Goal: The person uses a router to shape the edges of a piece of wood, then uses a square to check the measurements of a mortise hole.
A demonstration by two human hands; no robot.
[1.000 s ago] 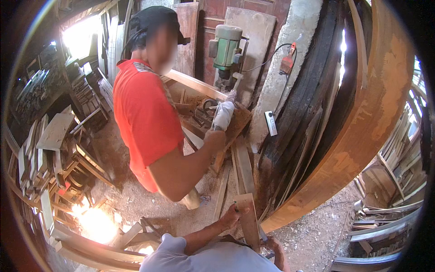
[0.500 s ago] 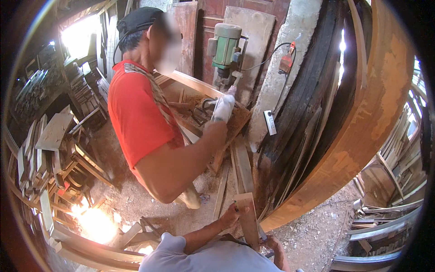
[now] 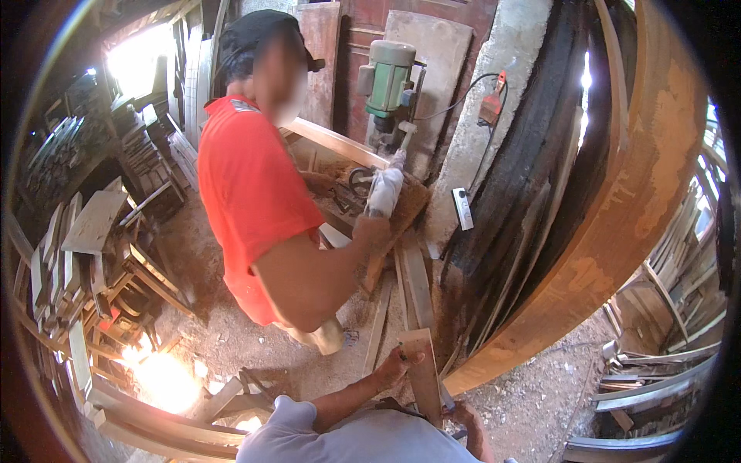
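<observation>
A wooden board (image 3: pixel 423 378) stands tilted in front of my body, its far end squared off. My left hand (image 3: pixel 394 366) is closed round the board's left edge near that far end. By the near right edge of the same board is my right hand (image 3: pixel 461 417), its fingers curled. A small bluish-grey piece (image 3: pixel 448 398) shows between that hand and the board; its kind is hard to make out. My body and shirt cover the board's lower end.
Ahead stands a co-worker in a red shirt (image 3: pixel 258 201), a gloved hand (image 3: pixel 384 191) at a green-motored machine (image 3: pixel 390 89). A long wide plank (image 3: pixel 587 285) curves along the right. Stacked wood (image 3: pixel 93 224) fills the left. A power strip (image 3: pixel 461 208) hangs on the concrete post (image 3: pixel 486 108).
The co-worker's head and body have shifted right and turned, and the gloved hand has come slightly nearer. My hands and the board look unmoved.
</observation>
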